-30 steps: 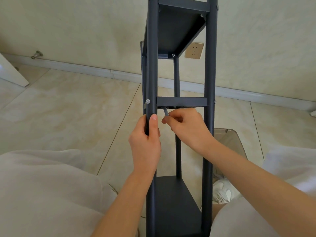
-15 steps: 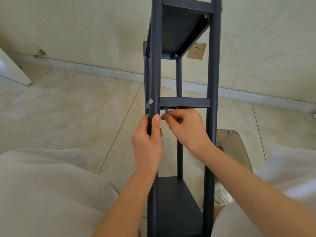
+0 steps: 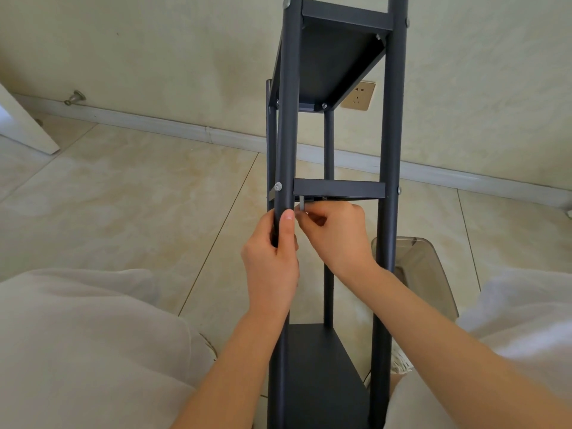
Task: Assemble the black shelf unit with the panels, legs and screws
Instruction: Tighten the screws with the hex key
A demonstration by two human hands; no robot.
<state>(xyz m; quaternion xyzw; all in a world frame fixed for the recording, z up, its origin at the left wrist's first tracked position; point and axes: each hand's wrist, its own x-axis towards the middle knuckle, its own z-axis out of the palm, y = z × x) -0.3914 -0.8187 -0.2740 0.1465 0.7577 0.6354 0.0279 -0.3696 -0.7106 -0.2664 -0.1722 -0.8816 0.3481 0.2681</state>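
shelf unit [image 3: 337,187] upright on floor [image 3: 123,193] between knees | left hand [image 3: 272,258] wrapped round front-left leg [image 3: 286,134] below middle panel [image 3: 339,188] | right hand [image 3: 337,233] pinches hex key [image 3: 301,203] under that panel

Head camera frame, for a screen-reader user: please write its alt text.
A person's left hand grips the front left leg of a black shelf unit while the right hand pinches a small grey hex key under the middle panel. Tiled floor and a wall socket lie behind.
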